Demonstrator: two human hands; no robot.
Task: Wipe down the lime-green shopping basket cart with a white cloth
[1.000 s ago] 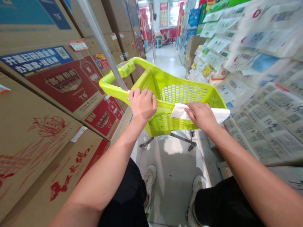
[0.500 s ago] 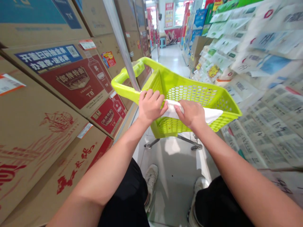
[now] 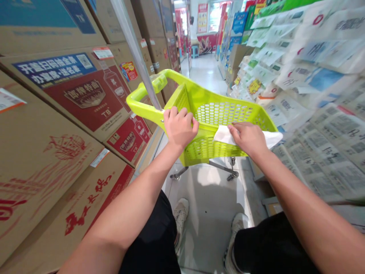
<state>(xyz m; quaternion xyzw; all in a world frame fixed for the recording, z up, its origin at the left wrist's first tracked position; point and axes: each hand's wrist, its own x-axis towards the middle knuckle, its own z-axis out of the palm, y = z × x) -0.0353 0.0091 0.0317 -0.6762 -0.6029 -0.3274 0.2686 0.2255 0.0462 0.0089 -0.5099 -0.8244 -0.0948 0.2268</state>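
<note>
A store aisle (image 3: 207, 62) frames the green shopping cart (image 3: 196, 94) at twelve o'clock. The white cloth (image 3: 224, 135) runs nine-to-three along its near rim (image 3: 207, 127), pinched in the right hand's (image 3: 251, 138) grip; the left hand (image 3: 180, 128), toward nine, curls closed over the rim.

Under us we see a pale tiled floor (image 3: 207, 236), its seams faint, shaded grey close by and glossy with light farther off. The green shopping cart (image 3: 196, 99) stands on it, and we can make out its dark caster wheels (image 3: 232, 175) resting on the tiles. Nearer, two light-coloured shoes (image 3: 181, 213) stand apart on the floor, with one small dark speck (image 3: 205, 212) between them. Far ahead we spot a blue stool (image 3: 195, 50) set on the same tiles.
</note>
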